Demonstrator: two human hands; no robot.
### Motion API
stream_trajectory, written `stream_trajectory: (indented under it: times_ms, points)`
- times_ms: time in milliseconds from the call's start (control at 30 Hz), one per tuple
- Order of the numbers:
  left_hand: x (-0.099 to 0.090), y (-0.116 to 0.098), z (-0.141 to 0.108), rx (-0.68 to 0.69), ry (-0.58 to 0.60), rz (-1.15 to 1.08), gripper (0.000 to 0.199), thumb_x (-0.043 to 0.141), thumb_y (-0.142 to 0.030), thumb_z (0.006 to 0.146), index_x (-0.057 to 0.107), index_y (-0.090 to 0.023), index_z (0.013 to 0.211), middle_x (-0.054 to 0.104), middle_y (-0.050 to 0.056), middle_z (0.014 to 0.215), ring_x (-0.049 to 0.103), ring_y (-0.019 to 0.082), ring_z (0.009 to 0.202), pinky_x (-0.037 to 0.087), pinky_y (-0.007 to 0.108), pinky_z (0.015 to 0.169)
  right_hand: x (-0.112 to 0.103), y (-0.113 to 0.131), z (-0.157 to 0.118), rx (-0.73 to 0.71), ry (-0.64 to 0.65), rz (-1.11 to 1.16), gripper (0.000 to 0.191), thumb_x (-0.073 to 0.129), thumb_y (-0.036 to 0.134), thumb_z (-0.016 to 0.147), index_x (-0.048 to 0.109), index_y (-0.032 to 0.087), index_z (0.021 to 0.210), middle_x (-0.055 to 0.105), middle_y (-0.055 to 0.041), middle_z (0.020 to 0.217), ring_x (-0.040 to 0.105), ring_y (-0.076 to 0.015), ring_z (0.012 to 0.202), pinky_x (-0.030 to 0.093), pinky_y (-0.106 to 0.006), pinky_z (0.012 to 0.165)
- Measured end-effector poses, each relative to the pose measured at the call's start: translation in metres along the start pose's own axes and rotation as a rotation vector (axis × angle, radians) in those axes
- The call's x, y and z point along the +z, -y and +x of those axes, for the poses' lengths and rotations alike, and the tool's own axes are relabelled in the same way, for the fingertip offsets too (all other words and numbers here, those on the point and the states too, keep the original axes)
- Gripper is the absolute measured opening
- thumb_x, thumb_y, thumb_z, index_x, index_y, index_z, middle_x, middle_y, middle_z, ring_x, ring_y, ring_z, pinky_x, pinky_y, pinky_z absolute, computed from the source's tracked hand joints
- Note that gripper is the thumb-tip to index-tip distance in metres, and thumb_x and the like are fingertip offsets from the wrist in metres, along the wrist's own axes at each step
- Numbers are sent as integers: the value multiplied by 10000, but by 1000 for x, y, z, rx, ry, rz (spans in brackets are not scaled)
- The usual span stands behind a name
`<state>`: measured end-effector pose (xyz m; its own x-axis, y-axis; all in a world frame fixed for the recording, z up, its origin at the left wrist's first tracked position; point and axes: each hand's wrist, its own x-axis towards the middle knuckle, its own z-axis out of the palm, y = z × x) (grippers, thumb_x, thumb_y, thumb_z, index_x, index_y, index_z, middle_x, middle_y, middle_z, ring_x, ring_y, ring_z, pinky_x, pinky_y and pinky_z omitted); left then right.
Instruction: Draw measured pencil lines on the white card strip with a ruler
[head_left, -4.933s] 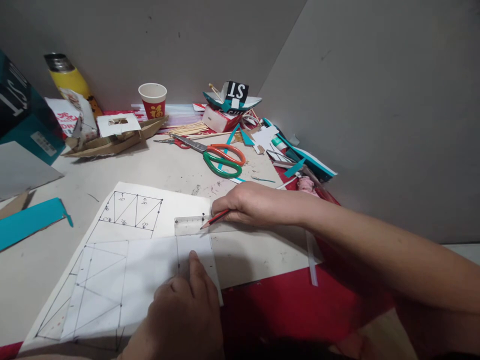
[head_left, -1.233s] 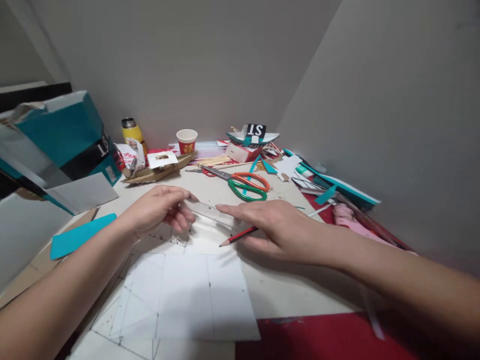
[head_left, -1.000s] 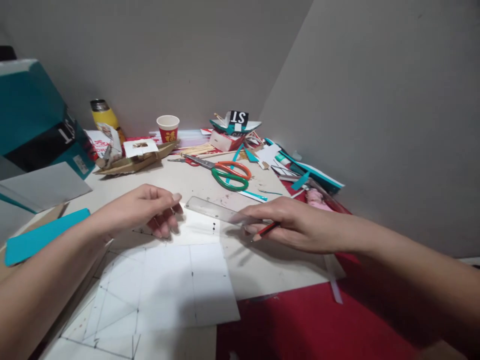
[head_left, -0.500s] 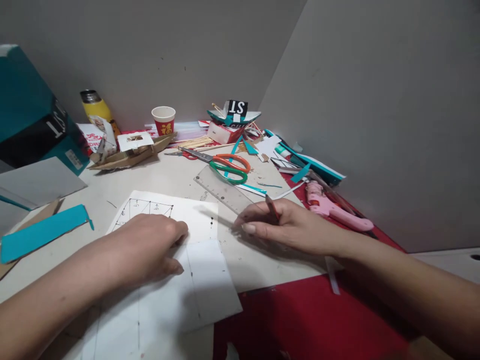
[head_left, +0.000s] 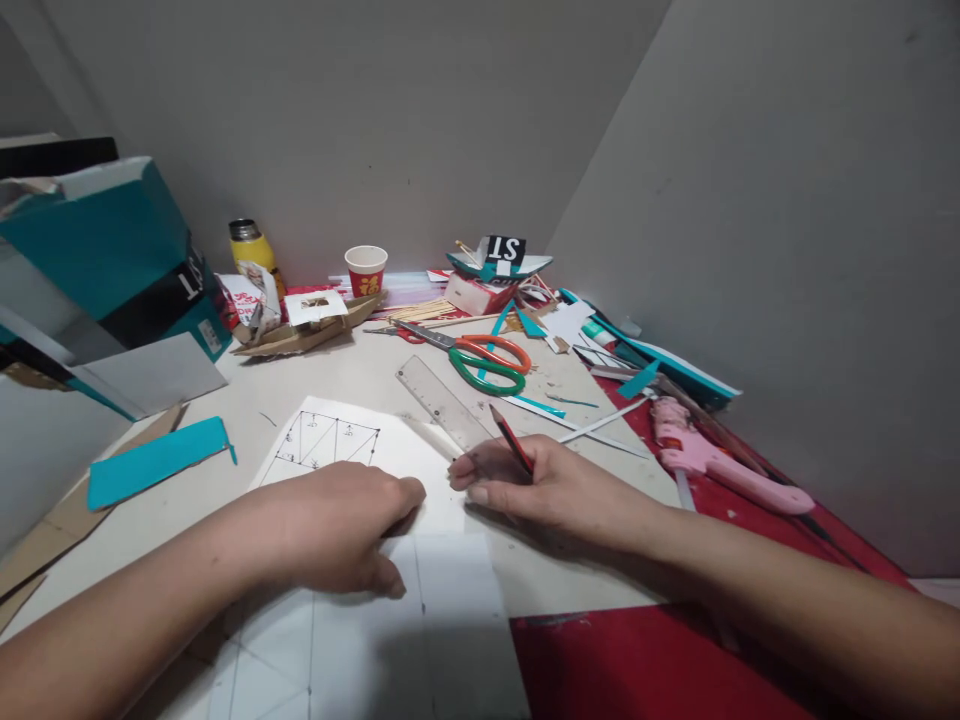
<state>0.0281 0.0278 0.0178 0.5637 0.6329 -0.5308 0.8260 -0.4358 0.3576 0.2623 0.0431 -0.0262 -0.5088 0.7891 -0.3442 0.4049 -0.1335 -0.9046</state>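
My left hand (head_left: 341,525) rests on a white sheet of paper (head_left: 465,600), thumb and index finger apart, its other fingers partly hidden. Ruled lines, dots and a drawn grid of triangles (head_left: 328,440) mark the paper. My right hand (head_left: 517,480) is closed around a red-and-black pencil (head_left: 511,438), which points up and to the left. A clear ruler (head_left: 439,398) runs from its fingertips toward the scissors and looks held by them, with a shadow alongside. Scissors (head_left: 487,365) with orange and green handles lie just beyond.
At right lies a pink glue gun (head_left: 720,465) on red cloth (head_left: 600,665). A paper cup (head_left: 366,272), yellow bottle (head_left: 253,248) and cardboard boat (head_left: 307,332) stand at the back. Left are a teal box (head_left: 112,250) and teal strip (head_left: 161,460). Grey partitions enclose the table.
The view has shifted left, so things appear farther right. The ruler has slid away from the scissors' handles toward me, along with my right hand, which is nearer my left.
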Motion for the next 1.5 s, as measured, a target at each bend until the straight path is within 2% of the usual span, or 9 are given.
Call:
stream_trajectory:
  times_ms: [133, 267, 433, 633, 733, 867, 1100, 1367, 1500]
  points:
    - [-8, 7, 0, 124, -41, -339, 250, 736, -232, 759, 486, -237, 776, 501, -74, 703, 457, 140, 640, 298, 263, 539, 1, -1, -1, 51, 98, 94, 397, 839, 449, 730, 735, 153, 973, 741, -42, 867, 632, -164, 760, 473, -279, 724]
    - [-8, 13, 3, 163, -98, -467, 194, 697, -222, 775, 504, -225, 758, 485, -75, 699, 454, 132, 652, 317, 259, 570, 3, 0, -4, 51, 110, 177, 451, 848, 571, 693, 682, 154, 734, 564, 35, 595, 453, -89, 522, 354, -238, 526]
    - [-10, 19, 2, 189, -168, -555, 99, 707, -245, 773, 620, -211, 807, 561, -69, 682, 503, 135, 642, 372, 261, 601, 6, 4, -8, 131, 97, 188, 424, 921, 471, 614, 696, 155, 786, 570, 37, 606, 443, -89, 525, 344, -232, 513]
    - [-38, 55, -10, 95, -668, -794, 358, 644, -512, 881, 661, -196, 1048, 704, 49, 1039, 639, 204, 996, 471, 323, 893, 2, 2, -12, 90, -107, 297, 396, 956, 387, 576, 686, 161, 757, 553, 44, 605, 412, -80, 519, 313, -219, 481]
    - [-44, 76, -11, -8, -774, -955, 488, 575, -619, 912, 641, -160, 1065, 717, 131, 1105, 669, 245, 1040, 507, 365, 904, 2, -2, -15, 56, -197, 367, 411, 952, 405, 595, 673, 160, 772, 569, 40, 616, 430, -79, 514, 321, -221, 498]
    - [-37, 85, 0, -44, -733, -1110, 567, 626, -648, 889, 669, -143, 1142, 734, 138, 1089, 674, 236, 970, 535, 334, 800, 5, -8, -19, 7, -252, 475, 431, 927, 453, 656, 645, 169, 816, 596, 34, 608, 471, -96, 522, 338, -229, 525]
    - [-17, 79, 19, 140, -467, -1287, 521, 912, -508, 637, 729, -135, 951, 745, 82, 853, 687, 209, 810, 575, 341, 764, 13, -21, -20, -62, -287, 584, 467, 882, 527, 722, 592, 202, 890, 634, 40, 670, 561, -107, 535, 434, -243, 567]
    - [-18, 82, 17, 271, -456, -1288, 320, 883, -377, 656, 744, -136, 816, 714, 42, 757, 592, 136, 626, 501, 249, 559, 13, -35, -19, -120, -175, 371, 475, 724, 637, 856, 613, 175, 843, 575, 42, 537, 486, -82, 490, 371, -212, 530]
    - [-18, 81, 13, 297, -448, -1269, 210, 854, -275, 645, 694, -147, 691, 599, -36, 600, 457, 84, 526, 419, 215, 521, 5, -25, -21, -154, -305, 268, 523, 663, 692, 871, 641, 170, 895, 696, -24, 794, 506, -70, 491, 413, -233, 513]
